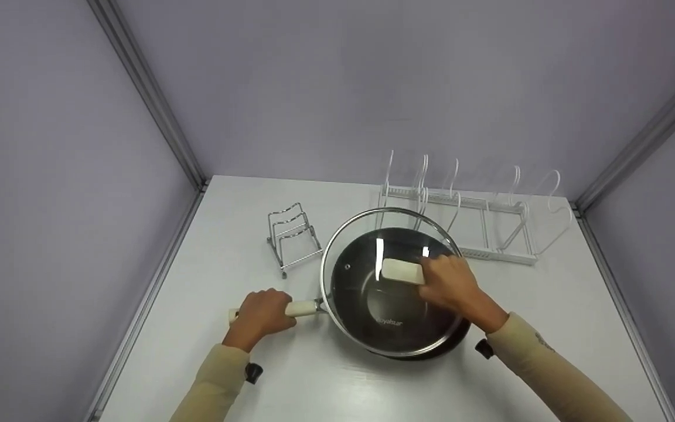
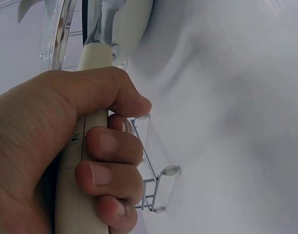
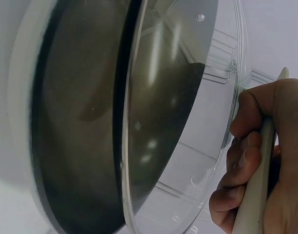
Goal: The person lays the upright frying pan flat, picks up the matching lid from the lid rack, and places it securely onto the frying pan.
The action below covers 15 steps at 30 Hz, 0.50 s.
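Note:
A dark-lined wok [image 3: 76,117] with a pale outside stands on the white table, its cream handle [image 1: 303,308] pointing left. My left hand [image 1: 264,312] grips that handle, fingers curled round it in the left wrist view. Over the wok is a clear glass lid [image 1: 352,234] with a metal rim. My right hand [image 1: 450,282] holds the lid by its cream knob [image 1: 399,271]. In the right wrist view the lid is tilted, and a gap shows between its rim and the wok. Part of the wok's interior is seen only through the glass.
Behind and left of the wok stands a small chrome wire rack [image 1: 295,234]. A longer white rack [image 1: 495,255] with several curved dividers runs along the back right, partly behind the lid. Grey walls close in the white table [image 1: 214,234] at the back and sides.

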Each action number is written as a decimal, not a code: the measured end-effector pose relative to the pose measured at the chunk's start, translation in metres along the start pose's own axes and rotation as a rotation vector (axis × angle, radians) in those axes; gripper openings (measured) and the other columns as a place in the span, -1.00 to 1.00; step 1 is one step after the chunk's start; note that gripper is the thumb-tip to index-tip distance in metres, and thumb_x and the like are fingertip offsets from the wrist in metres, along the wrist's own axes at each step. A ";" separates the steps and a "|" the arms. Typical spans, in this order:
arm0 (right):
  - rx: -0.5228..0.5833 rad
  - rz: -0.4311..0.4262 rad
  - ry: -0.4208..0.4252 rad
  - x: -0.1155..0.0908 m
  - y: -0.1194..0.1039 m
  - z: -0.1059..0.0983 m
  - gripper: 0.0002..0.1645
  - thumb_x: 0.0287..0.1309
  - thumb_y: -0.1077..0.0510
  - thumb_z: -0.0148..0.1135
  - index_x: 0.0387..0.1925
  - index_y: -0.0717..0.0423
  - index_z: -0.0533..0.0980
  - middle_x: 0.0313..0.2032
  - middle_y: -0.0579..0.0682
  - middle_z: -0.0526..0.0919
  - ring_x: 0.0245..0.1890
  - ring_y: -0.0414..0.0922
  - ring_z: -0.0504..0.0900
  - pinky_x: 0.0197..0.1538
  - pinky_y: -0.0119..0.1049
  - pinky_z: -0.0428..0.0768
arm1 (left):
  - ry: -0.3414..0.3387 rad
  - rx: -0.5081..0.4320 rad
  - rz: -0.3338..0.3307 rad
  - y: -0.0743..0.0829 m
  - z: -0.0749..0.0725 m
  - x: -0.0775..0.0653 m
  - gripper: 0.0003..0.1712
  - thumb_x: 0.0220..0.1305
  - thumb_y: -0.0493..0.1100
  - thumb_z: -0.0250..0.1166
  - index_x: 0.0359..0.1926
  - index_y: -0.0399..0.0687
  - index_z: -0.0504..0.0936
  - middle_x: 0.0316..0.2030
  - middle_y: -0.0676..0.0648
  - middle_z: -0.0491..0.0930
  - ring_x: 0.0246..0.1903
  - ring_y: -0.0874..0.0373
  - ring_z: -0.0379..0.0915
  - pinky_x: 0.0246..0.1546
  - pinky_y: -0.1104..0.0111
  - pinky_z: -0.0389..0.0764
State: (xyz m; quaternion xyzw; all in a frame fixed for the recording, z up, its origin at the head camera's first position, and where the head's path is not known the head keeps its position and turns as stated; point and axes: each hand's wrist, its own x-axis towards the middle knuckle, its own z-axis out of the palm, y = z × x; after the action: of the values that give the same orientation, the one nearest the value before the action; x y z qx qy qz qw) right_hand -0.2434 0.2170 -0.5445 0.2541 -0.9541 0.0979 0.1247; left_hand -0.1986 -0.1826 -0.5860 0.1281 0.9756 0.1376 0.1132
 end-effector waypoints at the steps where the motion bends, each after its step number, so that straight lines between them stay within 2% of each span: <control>1: 0.001 -0.001 -0.002 0.000 0.000 0.000 -0.82 -0.19 0.16 0.38 -0.46 0.11 0.58 -0.74 -0.13 0.37 -0.72 -0.14 0.27 -0.66 -0.14 0.35 | 0.000 0.001 -0.001 0.000 0.000 0.000 -0.77 0.09 -0.06 0.54 -0.31 -0.10 0.78 -0.55 0.05 0.58 -0.55 0.12 0.34 -0.40 0.19 0.41; 9: 0.002 0.026 -0.032 -0.002 0.001 -0.003 -0.80 -0.21 0.21 0.31 -0.60 0.02 0.40 -0.73 -0.20 0.20 -0.70 -0.17 0.20 -0.64 -0.21 0.28 | -0.002 -0.019 -0.005 0.003 0.000 -0.001 -0.77 0.08 -0.08 0.52 -0.29 -0.12 0.78 -0.56 0.04 0.57 -0.55 0.11 0.33 -0.42 0.20 0.39; 15: 0.007 0.037 -0.007 -0.003 0.001 0.001 -0.81 -0.25 0.21 0.33 -0.61 0.04 0.43 -0.74 -0.13 0.33 -0.70 -0.13 0.26 -0.66 -0.08 0.36 | 0.015 0.015 0.024 -0.002 0.000 -0.001 -0.80 0.09 -0.07 0.52 -0.35 -0.09 0.75 -0.59 0.06 0.54 -0.57 0.13 0.29 -0.46 0.21 0.36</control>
State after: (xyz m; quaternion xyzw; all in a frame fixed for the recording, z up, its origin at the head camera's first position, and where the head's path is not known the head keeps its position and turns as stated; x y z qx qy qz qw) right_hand -0.2415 0.2193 -0.5464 0.2372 -0.9587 0.1027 0.1187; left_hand -0.1985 -0.1843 -0.5863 0.1397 0.9758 0.1327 0.1032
